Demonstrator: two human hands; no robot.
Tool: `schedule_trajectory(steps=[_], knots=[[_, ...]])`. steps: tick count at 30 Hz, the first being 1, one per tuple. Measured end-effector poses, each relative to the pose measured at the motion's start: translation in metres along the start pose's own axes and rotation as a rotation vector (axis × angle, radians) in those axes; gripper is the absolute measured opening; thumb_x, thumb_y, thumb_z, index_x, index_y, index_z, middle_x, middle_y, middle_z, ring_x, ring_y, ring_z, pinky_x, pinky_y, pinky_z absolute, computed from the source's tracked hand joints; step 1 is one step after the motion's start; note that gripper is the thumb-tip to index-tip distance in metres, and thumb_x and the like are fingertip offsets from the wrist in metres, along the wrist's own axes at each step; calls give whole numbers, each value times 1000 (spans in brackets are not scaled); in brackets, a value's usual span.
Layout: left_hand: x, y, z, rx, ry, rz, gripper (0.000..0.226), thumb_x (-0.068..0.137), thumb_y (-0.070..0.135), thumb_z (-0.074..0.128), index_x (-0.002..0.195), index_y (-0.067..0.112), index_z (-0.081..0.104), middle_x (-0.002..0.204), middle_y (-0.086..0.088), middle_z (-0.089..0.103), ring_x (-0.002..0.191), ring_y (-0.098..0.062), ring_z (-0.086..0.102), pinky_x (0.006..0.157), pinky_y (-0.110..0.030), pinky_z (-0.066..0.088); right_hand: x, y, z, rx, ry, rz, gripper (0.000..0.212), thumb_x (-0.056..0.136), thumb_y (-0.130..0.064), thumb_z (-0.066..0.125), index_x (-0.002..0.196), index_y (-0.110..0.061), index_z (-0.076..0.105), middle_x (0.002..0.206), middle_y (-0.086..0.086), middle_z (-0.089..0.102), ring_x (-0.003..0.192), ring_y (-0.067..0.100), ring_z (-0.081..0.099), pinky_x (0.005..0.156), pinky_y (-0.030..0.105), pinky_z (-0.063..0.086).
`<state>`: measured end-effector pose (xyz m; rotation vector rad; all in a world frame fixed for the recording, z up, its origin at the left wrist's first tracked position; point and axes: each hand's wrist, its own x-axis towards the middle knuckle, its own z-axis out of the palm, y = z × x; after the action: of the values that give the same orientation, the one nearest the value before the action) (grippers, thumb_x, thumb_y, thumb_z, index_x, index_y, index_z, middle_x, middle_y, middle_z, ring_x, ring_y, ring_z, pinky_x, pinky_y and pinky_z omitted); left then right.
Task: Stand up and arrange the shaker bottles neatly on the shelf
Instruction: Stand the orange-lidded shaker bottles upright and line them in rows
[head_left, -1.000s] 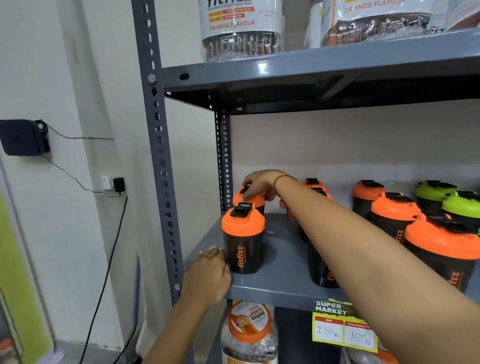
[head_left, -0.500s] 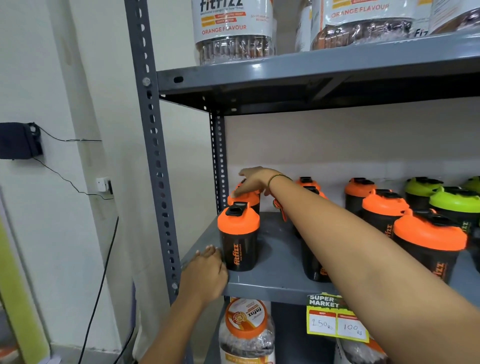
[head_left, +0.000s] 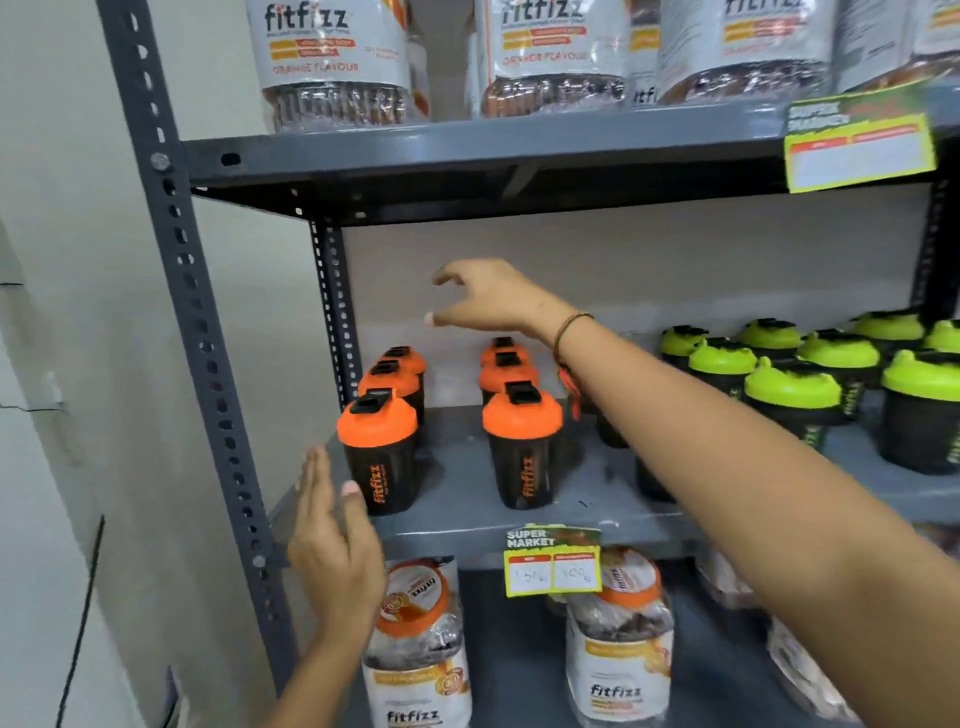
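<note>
Black shaker bottles with orange lids stand upright in two front-to-back rows on the grey middle shelf (head_left: 457, 525). The front left bottle (head_left: 379, 452) and the front middle bottle (head_left: 522, 447) head those rows. Green-lidded shakers (head_left: 792, 395) are grouped at the right. My right hand (head_left: 488, 301) hovers above the back orange lids, fingers spread, holding nothing. My left hand (head_left: 332, 540) is flat and open beside the front left bottle, at the shelf's front left corner, not gripping it. My right forearm hides further bottles behind it.
A perforated grey upright post (head_left: 208, 374) frames the shelf's left side. Large fitfizz jars fill the shelf above (head_left: 332, 62) and the shelf below (head_left: 415, 649). A yellow price tag (head_left: 553, 564) hangs on the middle shelf's front edge. A white wall is at the left.
My right hand has let go of the back orange lid and risen above the bottles, fingers spread. My left hand has lifted off the shelf edge and opened flat. The view has shifted right.
</note>
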<state>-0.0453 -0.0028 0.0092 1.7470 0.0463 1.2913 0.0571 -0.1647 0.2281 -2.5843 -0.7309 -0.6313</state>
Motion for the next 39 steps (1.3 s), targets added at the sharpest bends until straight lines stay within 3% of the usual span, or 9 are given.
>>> schedule_trajectory(steps=[3,7,13,16,22,26,30,32,39], knots=[[-18,39,18,-132,-79,215,49,96,23,38,141,7,36,149,-8,38,140,-17,31,116,-38,24,-23,34,-23,36,64,93,58,82,-49,72,133,-23,60,142,3,56,134,22,49,110,34,39],[-59,75,57,-10,-512,515,48,98,25,35,144,12,33,152,-2,31,143,-5,20,118,-29,15,-52,83,-43,72,116,243,52,82,-48,73,127,-23,66,134,4,62,126,21,56,104,32,42],[-93,82,128,295,-835,557,52,97,29,29,142,3,35,150,-13,36,142,-18,27,118,-30,3,-84,150,-57,121,196,351,42,81,-45,75,118,-24,69,122,1,66,117,18,59,103,34,45],[-92,84,157,485,-953,481,59,93,33,21,141,2,35,149,-17,37,140,-24,30,118,-34,10,-88,176,-62,141,197,366,40,83,-42,74,117,-23,70,115,0,65,116,19,60,103,35,45],[-74,88,188,602,-1067,327,52,98,31,27,142,4,33,153,-14,30,140,-25,27,115,-33,15,-72,210,-57,127,79,335,45,87,-37,72,127,-16,66,129,8,62,123,25,56,105,32,39],[-77,82,193,640,-1052,318,56,99,35,23,148,7,22,158,-9,18,145,-18,15,117,-30,7,-51,216,-41,61,-194,300,61,88,-38,71,141,-15,53,137,8,54,128,24,51,102,29,38],[-78,81,193,662,-1032,339,56,99,35,21,148,8,20,158,-8,18,145,-15,14,117,-28,5,-36,219,-21,-13,-452,340,74,85,-43,72,148,-20,39,135,1,46,122,24,50,98,41,49],[-78,82,193,668,-1018,351,56,99,36,21,148,9,21,158,-7,20,145,-14,15,116,-28,6,-35,221,-14,11,-475,363,79,82,-41,76,148,-20,38,144,3,44,127,28,51,99,49,51],[-79,81,193,671,-1011,369,58,97,37,19,148,10,23,157,-7,23,144,-14,18,116,-27,6,-33,237,-8,135,-387,361,77,74,-34,83,141,-23,48,133,4,52,112,27,60,87,43,58]])
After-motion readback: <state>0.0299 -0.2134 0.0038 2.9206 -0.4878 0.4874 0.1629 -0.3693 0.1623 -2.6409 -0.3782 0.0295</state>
